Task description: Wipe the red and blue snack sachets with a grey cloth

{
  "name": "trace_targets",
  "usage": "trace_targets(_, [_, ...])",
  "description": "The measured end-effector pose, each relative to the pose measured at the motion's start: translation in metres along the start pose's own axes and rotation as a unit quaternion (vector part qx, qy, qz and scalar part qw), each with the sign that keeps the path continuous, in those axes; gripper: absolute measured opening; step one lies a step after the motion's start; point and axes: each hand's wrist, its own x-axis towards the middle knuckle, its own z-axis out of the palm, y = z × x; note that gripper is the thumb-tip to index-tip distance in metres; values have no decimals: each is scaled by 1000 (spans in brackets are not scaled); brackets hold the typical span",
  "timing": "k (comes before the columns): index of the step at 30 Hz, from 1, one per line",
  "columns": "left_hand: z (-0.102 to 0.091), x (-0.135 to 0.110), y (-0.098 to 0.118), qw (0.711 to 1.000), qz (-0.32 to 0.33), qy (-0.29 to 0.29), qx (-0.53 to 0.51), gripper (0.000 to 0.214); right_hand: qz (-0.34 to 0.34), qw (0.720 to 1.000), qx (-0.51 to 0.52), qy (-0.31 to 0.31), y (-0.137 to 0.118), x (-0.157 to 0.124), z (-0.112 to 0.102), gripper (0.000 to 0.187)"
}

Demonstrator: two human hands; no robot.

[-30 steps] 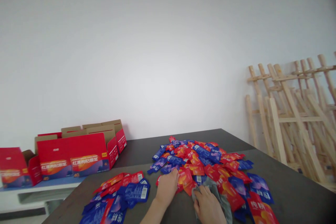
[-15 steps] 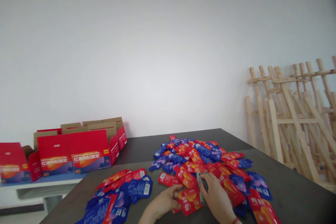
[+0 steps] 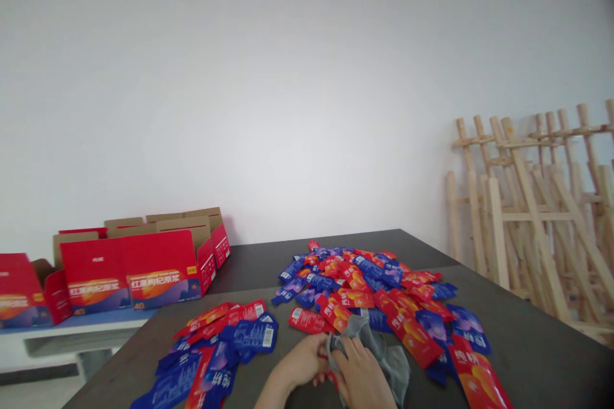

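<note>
A big heap of red and blue sachets covers the middle of the dark table. A smaller spread of the same sachets lies to its left. My left hand and my right hand meet at the near edge of the heap. The left hand's fingers are curled on a red sachet that is mostly hidden between the hands. Under my right hand lies a grey cloth, pressed against that sachet with the fingers closed on it.
Open red cardboard boxes stand on a lower white table at the left. Wooden easel frames lean against the wall at the right. A white wall fills the background.
Both hands drew back from the heap toward me, carrying a red sachet. The grey cloth has come with my right hand and now lies over the sachet.
</note>
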Motion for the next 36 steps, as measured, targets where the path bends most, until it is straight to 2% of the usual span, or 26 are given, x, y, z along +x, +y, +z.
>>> trace_targets(5, [0, -3, 0, 999, -33, 20, 2, 36, 15, 1000, -5, 7, 12, -6, -4, 35])
trace_targets(11, [-1, -6, 1, 998, -57, 2, 6, 16, 35, 998, -40, 17, 36, -11, -2, 34])
trace_targets(14, [-6, -6, -4, 997, -71, 34, -9, 16, 70, 994, -76, 29, 52, -11, -6, 29])
trace_targets(18, [-16, -3, -12, 985, -96, 133, -46, 18, 98, 990, -94, 37, 64, -5, -16, 27])
trace_targets(20, [-18, -1, -14, 980, -109, 154, -63, 18, 89, 992, -76, 46, 56, 1, -19, 28])
trace_targets(22, [-15, 1, -14, 983, -113, 129, -72, 16, 51, 997, -41, 51, 37, 6, -16, 29])
trace_targets(25, [-8, 1, -12, 989, -98, 88, -73, 13, -24, 999, 3, 22, -1, 11, -1, 36])
trace_targets(28, [-6, 0, -11, 989, -93, 95, -65, 16, -31, 999, 4, -9, -26, 12, 15, 45])
trace_targets(31, [-9, -2, -12, 989, -97, 100, -58, 20, -15, 1000, 8, -17, -28, 12, 20, 46])
trace_targets(36, [-14, -2, -15, 989, -95, 102, -57, 20, -4, 1000, 10, -14, -8, 11, 11, 47])
